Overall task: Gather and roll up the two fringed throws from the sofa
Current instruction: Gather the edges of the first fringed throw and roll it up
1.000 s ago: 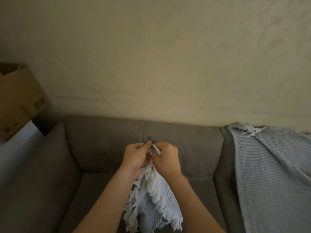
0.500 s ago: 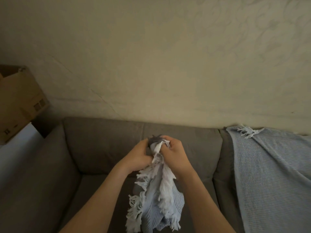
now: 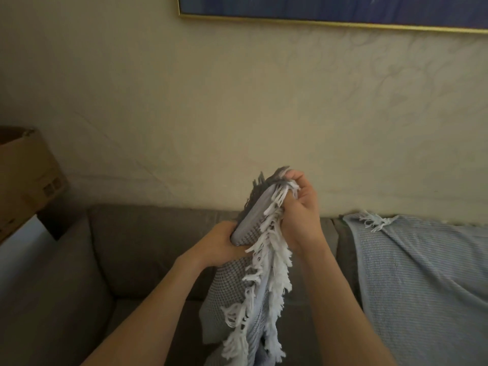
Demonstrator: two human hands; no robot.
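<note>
the right hand (image 3: 301, 207) has lifted above the left hand (image 3: 219, 247), stretching the edge of the gathered throw (image 3: 232, 289) up at a slant in the middle of the frame.

right fingers curl tight round the top corner and its white fringe; left fingers and thumb clamp the fold lower down, and the rest hangs between the forearms toward the bottom edge. the second throw (image 3: 422, 273) lies draped over the sofa (image 3: 148, 233) back at the right. a cardboard box (image 3: 23, 175) sits at the left edge, and a gold-edged picture (image 3: 330, 11) now shows along the top.
</note>
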